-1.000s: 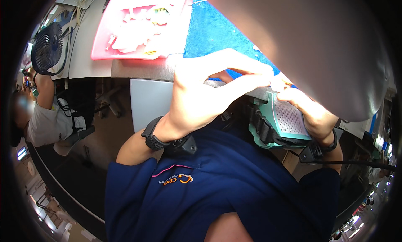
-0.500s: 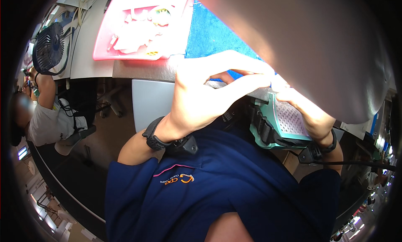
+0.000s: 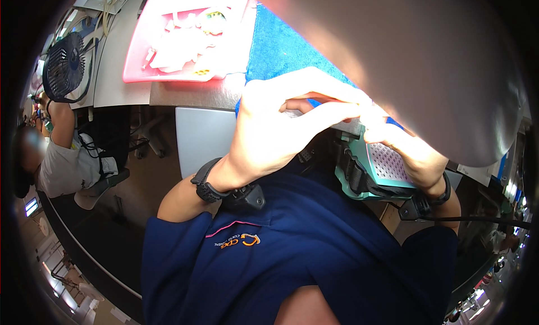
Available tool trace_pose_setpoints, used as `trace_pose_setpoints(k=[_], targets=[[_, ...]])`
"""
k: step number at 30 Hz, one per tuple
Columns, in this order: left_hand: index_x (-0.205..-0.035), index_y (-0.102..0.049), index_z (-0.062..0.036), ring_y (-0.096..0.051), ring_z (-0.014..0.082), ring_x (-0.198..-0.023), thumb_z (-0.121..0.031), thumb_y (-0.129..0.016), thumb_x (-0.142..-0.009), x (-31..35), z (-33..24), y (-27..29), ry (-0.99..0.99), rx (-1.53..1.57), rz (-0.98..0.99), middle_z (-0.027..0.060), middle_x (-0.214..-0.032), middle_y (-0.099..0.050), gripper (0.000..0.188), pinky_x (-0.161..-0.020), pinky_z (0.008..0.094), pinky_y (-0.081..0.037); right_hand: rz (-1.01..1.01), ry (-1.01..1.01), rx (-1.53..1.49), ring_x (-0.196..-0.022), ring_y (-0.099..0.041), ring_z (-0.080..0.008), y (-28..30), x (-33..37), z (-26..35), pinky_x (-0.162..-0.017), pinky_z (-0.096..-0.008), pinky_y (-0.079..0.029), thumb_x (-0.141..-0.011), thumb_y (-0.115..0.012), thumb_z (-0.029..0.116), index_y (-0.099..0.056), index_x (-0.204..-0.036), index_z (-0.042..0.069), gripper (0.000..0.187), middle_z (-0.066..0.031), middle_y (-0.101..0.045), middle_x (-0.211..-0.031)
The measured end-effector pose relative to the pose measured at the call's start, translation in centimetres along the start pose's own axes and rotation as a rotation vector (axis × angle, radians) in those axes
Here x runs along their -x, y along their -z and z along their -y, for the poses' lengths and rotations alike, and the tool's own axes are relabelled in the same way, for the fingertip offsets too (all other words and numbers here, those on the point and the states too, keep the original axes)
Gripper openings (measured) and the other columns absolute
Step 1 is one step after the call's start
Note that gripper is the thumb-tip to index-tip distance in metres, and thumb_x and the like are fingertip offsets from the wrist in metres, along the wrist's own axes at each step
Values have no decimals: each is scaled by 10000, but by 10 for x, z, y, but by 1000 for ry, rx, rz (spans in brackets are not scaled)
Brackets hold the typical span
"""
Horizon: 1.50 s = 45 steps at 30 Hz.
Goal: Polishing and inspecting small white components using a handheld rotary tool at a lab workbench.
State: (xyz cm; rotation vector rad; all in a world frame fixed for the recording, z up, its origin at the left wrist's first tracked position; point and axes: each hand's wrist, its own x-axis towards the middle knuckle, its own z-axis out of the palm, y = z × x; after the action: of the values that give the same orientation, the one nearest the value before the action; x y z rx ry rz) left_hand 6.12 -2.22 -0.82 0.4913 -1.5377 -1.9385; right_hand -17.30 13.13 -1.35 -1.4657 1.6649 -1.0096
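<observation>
My left hand [image 3: 275,120] reaches over the bench edge from the lower left, thumb and forefinger closed in a pinch. Its fingertips meet those of my right hand [image 3: 396,142], whose fingers are also drawn together. Glare washes out the spot where they touch, so whatever they hold there is too small or too bright to make out. Under both hands lies a blue towel [image 3: 281,47]. A large smooth grey hood [image 3: 426,61] covers part of my right hand and the towel's right side.
A pink tray [image 3: 133,61] with pale pieces stands at the far left. Below my right hand is a teal holder [image 3: 365,156] with a perforated pad and black straps. A dark fan [image 3: 67,66] and a seated person in white [image 3: 62,162] are at the left.
Both hands remain close together at nearly the same spot. The fingers of my right hand have shifted slightly left and down; my left fingertips have moved a little.
</observation>
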Motion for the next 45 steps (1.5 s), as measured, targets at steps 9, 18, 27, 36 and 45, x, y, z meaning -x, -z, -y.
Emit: trace_pose_setpoints(k=[9, 18, 27, 36, 45], targets=[[-1007, -757, 25, -690, 101, -726, -29, -763, -882, -1, -1, -3, 20, -3, 0, 94, -937, -758, 136, -631, 217, -519, 56, -6, -125, -880, -707, -181, -1, 1, -9, -798, -299, -557, -825, -788, -57, -755, -989, -71, 168, -112, -742, -985], [-1021, -762, 27, -692, 89, -725, -31, -763, -896, -1, 0, -3, 27, 5, 1, 94, -947, -762, 137, -623, 204, -520, 21, -20, -172, -834, -693, -161, -3, 0, -7, -748, -286, -541, -819, -802, -33, -753, -993, -40, 182, -75, -723, -930], [-1034, -767, 27, -697, 81, -732, -36, -761, -911, 0, 3, -2, 12, 21, 0, 94, -960, -766, 139, -622, 195, -525, 58, -97, -231, -776, -661, -144, -2, 0, -9, -720, -287, -521, -816, -800, -36, -736, -948, -29, 147, -51, -695, -869], [-1030, -766, 25, -698, 87, -738, -36, -761, -908, 1, 7, -2, 2, 36, 13, 94, -957, -764, 137, -627, 200, -527, 63, 42, -177, -877, -726, -189, -1, 2, -9, -817, -310, -579, -824, -808, -28, -778, -1000, -46, 179, -114, -758, -993], [-1024, -765, 24, -697, 90, -734, -33, -762, -904, 0, 7, -3, 2, 32, 16, 93, -950, -762, 133, -625, 204, -526, 57, 79, -102, -888, -737, -197, 0, 3, -10, -841, -314, -582, -856, -787, 8, -786, -994, -44, 148, -117, -773, -977]])
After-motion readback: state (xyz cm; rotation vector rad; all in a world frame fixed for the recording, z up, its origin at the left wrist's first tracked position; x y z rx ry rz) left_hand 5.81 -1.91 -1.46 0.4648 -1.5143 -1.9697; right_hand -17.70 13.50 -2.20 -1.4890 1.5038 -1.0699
